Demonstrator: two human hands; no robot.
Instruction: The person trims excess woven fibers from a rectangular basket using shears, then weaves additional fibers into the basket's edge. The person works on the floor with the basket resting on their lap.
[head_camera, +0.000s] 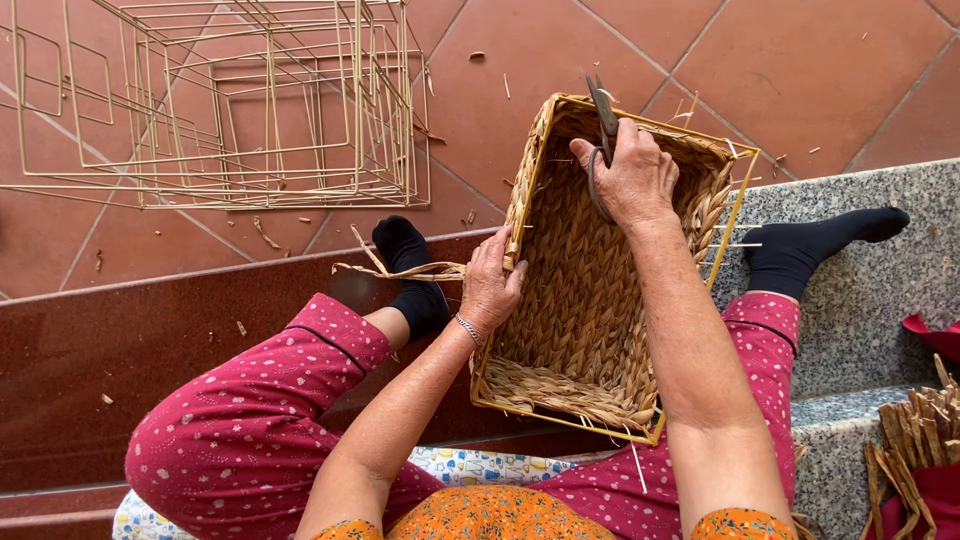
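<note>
Two hands work a woven basket (590, 300) resting on the person's lap: the left hand (490, 285) grips its left rim beside a loose straw strip (400, 270), while the right hand (632, 180) clasps scissors (603, 125) at the far rim. Wire frames (240, 100) stand on the tiled floor (820, 70).

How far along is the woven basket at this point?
Done: the woven basket has its base and walls plaited over the wire frame. In hand: the right hand holds scissors at the far rim, while the left hand grips the side wall beside a loose straw strand. Left: stray ends poke out, and bare wire frames wait on the floor.
</note>
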